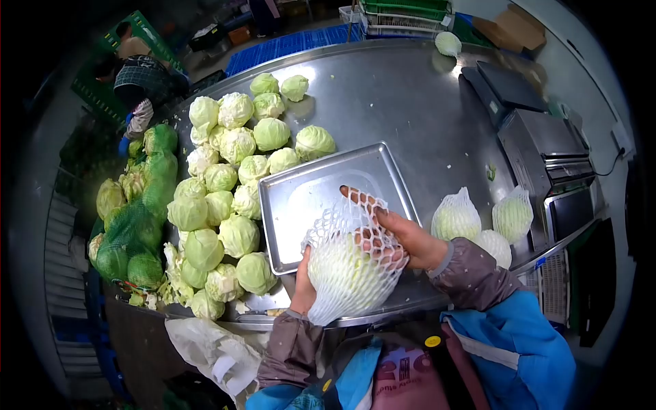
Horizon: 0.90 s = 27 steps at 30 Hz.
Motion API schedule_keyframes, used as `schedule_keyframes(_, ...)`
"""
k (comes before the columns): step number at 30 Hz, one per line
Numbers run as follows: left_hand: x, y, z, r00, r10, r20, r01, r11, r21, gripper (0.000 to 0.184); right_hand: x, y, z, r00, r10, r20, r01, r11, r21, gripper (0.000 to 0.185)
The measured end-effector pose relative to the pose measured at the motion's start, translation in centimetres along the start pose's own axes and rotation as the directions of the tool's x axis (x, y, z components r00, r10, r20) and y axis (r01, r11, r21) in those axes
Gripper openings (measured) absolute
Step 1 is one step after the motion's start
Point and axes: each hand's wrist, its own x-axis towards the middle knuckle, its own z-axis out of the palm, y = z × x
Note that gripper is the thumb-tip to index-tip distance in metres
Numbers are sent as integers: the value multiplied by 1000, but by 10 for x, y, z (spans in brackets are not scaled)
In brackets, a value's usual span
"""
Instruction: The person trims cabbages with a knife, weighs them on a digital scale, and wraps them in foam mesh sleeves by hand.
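Your left hand (304,289) is clamped on the side of the cabbage (352,277). Your right hand (412,239), fingers apart, touches its net (333,220) up top. The cabbage sits between them, by the tray (273,236). Your shirt's (425,386) small words are too blurry to read.

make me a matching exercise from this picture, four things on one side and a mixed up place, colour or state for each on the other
1. tray
2. mesh bag
3. netted cabbage
4. loose cabbages

A. between left hand and right hand
B. pale green, without netting
C. rectangular, shiny metal
D. dark green, stuffed, at picture left

Pairs: 1-C, 2-D, 3-A, 4-B
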Motion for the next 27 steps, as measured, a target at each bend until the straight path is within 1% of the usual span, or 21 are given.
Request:
schedule_keyframes(1, -9, -5, 4, 992, -101, 82, 110, 987, -116, 46, -2, 2, -1, 1000, 2, -5, -2, 1000, 9, 39)
schedule_keyframes(2, -13, -12, 6, 978, -153, 143, 176, 970, -167, 46, -5, 4, -1, 999, 28, 38, -33, 990, 135, 37)
schedule_keyframes(3, -16, -19, 7, 969, -174, 176, 207, 960, -191, 46, -8, 7, -2, 995, 51, 82, -70, 963, 259, 36)
schedule_keyframes(4, -18, -25, 6, 961, -194, 197, 234, 950, -206, 46, -13, 10, -2, 996, 56, 74, -74, 959, 272, 36)
schedule_keyframes(7, -19, -36, 1, 956, -193, 222, 239, 949, -204, 46, -32, 4, -9, 955, 1, -297, 35, 993, 116, 27)
schedule_keyframes(9, -20, -40, -1, 957, -182, 228, 227, 955, -191, 46, -53, 5, -17, 926, -114, -359, 133, 991, 29, 27)
schedule_keyframes(11, -19, -46, 3, 962, -165, 219, 200, 968, -151, 46, -62, 19, -27, 853, -204, -481, 74, 958, -276, 28)
schedule_keyframes(12, -17, -48, 8, 965, -154, 213, 183, 975, -124, 46, -55, 32, -38, 815, -409, -410, 154, 835, -528, 29)
schedule_keyframes(13, -16, -48, 12, 971, -126, 201, 146, 985, -87, 46, -50, 40, -52, 768, -573, -285, 205, 642, -739, 30)
schedule_keyframes(14, -14, -48, 18, 976, -93, 194, 102, 994, -34, 46, -57, 39, -60, 819, -435, -375, 22, 676, -737, 38)
schedule_keyframes(15, -11, -49, 25, 981, -53, 189, 48, 998, 31, 46, -64, 38, -64, 799, -460, -386, 31, 674, -738, 38)
schedule_keyframes(17, -8, -49, 41, 972, 83, 219, -137, 961, 241, 46, -82, 35, -75, 756, -589, -285, 283, 687, -669, 49)
schedule_keyframes(18, -5, -51, 51, 952, 161, 260, -252, 895, 368, 46, -97, 22, -72, 825, -507, -250, 334, 794, -508, 60)
schedule_keyframes(19, -1, -52, 61, 923, 233, 308, -360, 806, 469, 46, -107, 15, -68, 822, -510, -253, 338, 795, -504, 60)
schedule_keyframes(20, 4, -54, 72, 928, 250, 276, -340, 869, 359, 46, -114, 8, -64, 821, -538, -193, 411, 789, -456, 65)
schedule_keyframes(21, 11, -54, 88, 952, 213, 221, -245, 961, 131, 44, -118, 2, -64, 813, -568, -131, 480, 780, -401, 71)
schedule_keyframes(22, 23, -56, 111, 970, 167, 177, -148, 982, -114, 43, -116, -6, -70, 791, -595, -141, 478, 746, -464, 82)
schedule_keyframes(23, 29, -66, 132, 956, 203, 213, -205, 979, -12, 40, -117, -16, -72, 732, -611, -301, 481, 777, -407, 76)
schedule_keyframes(25, 53, -86, 147, 952, 78, 296, -91, 995, 29, 37, -124, -46, -109, 817, -451, -360, 493, 870, 26, 68)
schedule_keyframes(26, 66, -95, 153, 956, 14, 293, -21, 1000, 23, 37, -126, -59, -125, 812, -456, -365, 498, 867, 25, 68)
schedule_keyframes(27, 81, -103, 159, 955, -56, 292, 53, 998, 15, 37, -129, -73, -141, 786, -426, -449, 478, 878, 4, 62)
